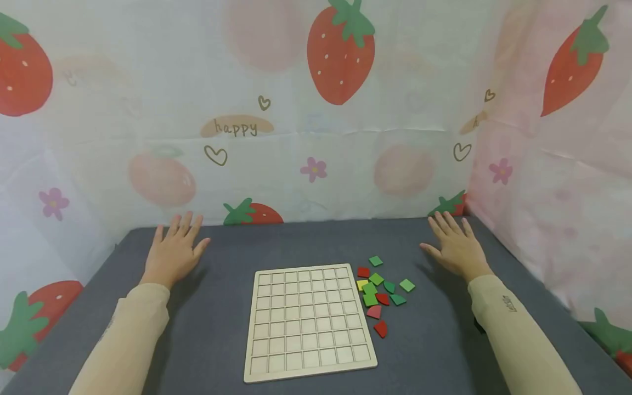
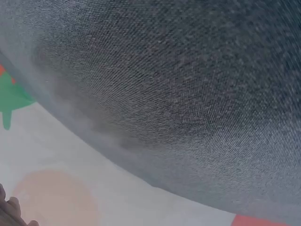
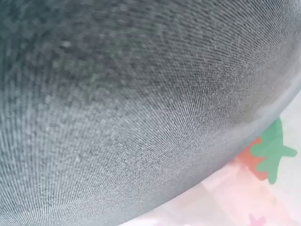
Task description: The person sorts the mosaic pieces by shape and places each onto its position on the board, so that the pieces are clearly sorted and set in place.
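My left hand (image 1: 174, 251) is spread flat with straight fingers over the far left of the dark table, holding nothing. Far to the right, my right hand (image 1: 456, 247) is likewise spread, its fingers pointing to the back edge. Between them, nearer to me, lies a pale wooden grid board (image 1: 308, 323) with square cells, none filled. Along its right side are scattered small flat pieces: green diamonds such as this one (image 1: 407, 285), a yellow piece (image 1: 362, 285), red pieces (image 1: 381, 328) and a pink piece (image 1: 374, 311). Only a few fingertips (image 2: 14, 205) show in the left wrist view.
A dark cloth covers the table (image 1: 212, 340). Behind it hangs a white curtain (image 1: 345, 192) printed with strawberries, and a pinkish one (image 1: 558, 219) stands along the right side. Both wrist views mostly show the tablecloth and its far edge.
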`<state>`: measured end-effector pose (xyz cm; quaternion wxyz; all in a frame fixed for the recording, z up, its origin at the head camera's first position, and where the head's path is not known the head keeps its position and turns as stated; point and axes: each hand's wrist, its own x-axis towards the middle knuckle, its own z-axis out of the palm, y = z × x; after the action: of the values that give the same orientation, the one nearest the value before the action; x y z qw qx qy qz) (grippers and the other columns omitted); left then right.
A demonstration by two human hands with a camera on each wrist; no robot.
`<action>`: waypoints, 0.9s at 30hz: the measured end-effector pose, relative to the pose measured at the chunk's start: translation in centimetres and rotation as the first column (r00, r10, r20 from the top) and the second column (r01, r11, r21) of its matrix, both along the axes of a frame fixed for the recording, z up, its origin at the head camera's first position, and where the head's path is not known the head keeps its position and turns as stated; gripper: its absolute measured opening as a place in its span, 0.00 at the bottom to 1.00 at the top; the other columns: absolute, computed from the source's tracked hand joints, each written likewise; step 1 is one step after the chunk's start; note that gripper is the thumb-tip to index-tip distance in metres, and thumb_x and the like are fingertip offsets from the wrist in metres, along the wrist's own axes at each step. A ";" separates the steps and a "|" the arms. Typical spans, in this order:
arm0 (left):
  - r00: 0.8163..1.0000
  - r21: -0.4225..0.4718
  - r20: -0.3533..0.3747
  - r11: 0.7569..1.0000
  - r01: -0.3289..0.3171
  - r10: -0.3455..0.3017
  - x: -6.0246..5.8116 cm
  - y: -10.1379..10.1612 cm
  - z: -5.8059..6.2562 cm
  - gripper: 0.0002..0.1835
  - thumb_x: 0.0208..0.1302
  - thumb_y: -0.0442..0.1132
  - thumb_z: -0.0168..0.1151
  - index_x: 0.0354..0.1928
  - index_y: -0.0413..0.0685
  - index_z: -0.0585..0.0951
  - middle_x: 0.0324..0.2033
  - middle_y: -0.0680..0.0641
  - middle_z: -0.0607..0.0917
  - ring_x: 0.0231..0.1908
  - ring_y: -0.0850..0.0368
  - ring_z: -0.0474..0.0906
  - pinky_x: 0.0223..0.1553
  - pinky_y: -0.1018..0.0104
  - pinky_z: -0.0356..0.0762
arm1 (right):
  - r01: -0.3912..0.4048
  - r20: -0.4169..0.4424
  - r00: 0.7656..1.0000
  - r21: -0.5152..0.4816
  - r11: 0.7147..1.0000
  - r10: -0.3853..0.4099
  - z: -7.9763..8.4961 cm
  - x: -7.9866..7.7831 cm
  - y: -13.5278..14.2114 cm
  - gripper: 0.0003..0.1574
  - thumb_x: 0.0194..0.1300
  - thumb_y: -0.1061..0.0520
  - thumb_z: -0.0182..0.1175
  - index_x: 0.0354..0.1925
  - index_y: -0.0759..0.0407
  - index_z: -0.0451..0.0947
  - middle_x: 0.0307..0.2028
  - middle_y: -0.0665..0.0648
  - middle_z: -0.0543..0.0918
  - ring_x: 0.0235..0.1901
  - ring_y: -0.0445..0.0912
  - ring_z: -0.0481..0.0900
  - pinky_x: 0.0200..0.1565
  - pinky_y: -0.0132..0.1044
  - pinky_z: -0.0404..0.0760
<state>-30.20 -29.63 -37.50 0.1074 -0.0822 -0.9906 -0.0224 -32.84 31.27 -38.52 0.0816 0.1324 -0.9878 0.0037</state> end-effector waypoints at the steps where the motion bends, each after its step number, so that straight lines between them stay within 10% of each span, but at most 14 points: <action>1: 1.000 -0.002 0.000 1.000 0.007 -0.007 0.0 0.1 0.1 0.37 0.78 0.56 0.40 0.79 0.43 0.46 0.77 0.33 0.46 0.76 0.31 0.40 0.73 0.30 0.33 | -0.002 -0.002 1.000 0.010 1.000 0.002 0.0 0.0 0.0 0.52 0.74 0.31 0.44 0.78 0.63 0.46 0.78 0.67 0.46 0.78 0.62 0.40 0.75 0.65 0.34; 27: 0.992 -0.018 -0.012 0.992 0.126 -0.127 0.9 3.6 -0.3 0.36 0.77 0.55 0.44 0.78 0.45 0.52 0.78 0.37 0.51 0.77 0.36 0.46 0.74 0.33 0.38 | -0.193 -0.056 0.979 0.043 0.980 0.196 -1.1 1.8 -4.8 0.48 0.71 0.37 0.54 0.76 0.61 0.53 0.77 0.62 0.54 0.78 0.59 0.47 0.76 0.61 0.42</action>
<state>-29.29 -26.05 -37.80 0.1115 -0.1459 -0.9828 -0.0199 -31.06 26.47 -39.61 0.1080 0.2299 -0.9671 -0.0107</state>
